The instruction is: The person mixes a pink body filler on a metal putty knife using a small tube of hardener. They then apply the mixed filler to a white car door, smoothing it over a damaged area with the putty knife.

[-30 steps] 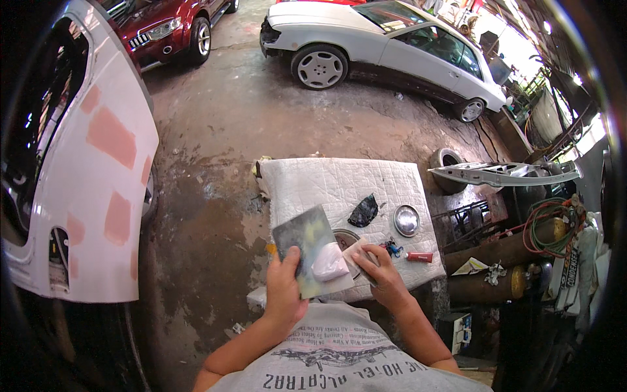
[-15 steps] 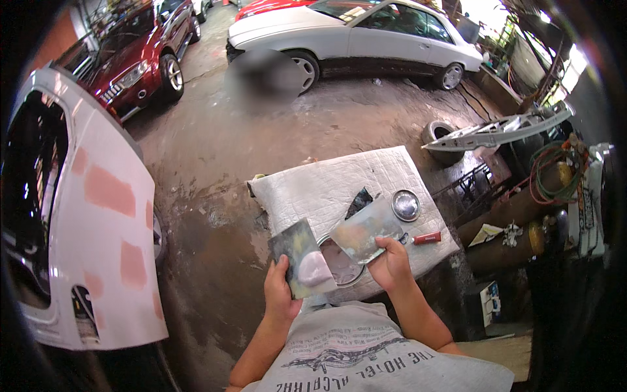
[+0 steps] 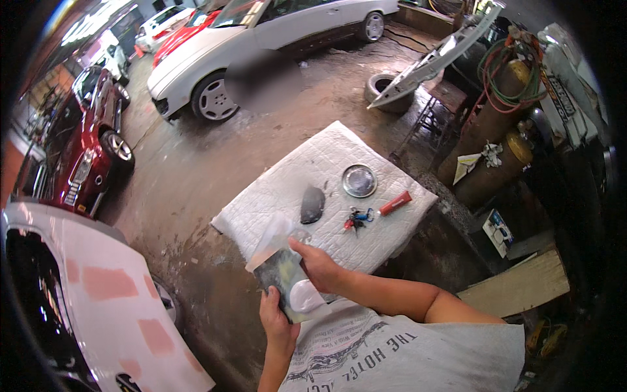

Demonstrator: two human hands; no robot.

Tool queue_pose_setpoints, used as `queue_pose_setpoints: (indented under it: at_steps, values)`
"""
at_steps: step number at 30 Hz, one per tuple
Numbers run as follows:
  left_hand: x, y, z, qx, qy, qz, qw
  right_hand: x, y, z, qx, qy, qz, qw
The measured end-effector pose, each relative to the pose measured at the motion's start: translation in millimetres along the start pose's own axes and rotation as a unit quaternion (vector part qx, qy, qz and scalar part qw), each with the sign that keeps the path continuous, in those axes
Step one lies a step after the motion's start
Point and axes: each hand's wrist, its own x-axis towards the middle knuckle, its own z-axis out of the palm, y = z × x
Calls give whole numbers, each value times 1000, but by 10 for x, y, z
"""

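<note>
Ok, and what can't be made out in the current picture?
All in the head view:
Most left hand fingers: hidden beneath the dark board.
Floor beside the white car's front wheel: covered by a blurred patch.
Small red, blue and black bunch: too small to identify.
Dark scrap: blurred, its material unclear.
Pink-patched panel: cut off by the lower edge.

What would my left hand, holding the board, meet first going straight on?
Likely the scraper in your right hand, over the far edge of the board; depth is unclear, so they may touch.
</note>
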Motion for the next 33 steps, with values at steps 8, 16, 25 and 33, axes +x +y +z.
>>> queue_pose_setpoints:
  at_steps: [8, 16, 25, 33]
  values:
    - [-76, -185, 63, 93, 92, 122, 984, -63, -1165, -2204, -238, 269, -168, 918]
    - [-268, -392, 150, 5, 226, 140, 964, -305, -1977, -4339, -231, 510, -16, 828]
    - [-676, -486, -22, -82, 227, 101, 965, 167, -2020, -4209, -223, 518, -107, 819]
    - [-1258, -713, -381, -129, 275, 154, 940, -182, -2471, -3651, -242, 338, -333, 846]
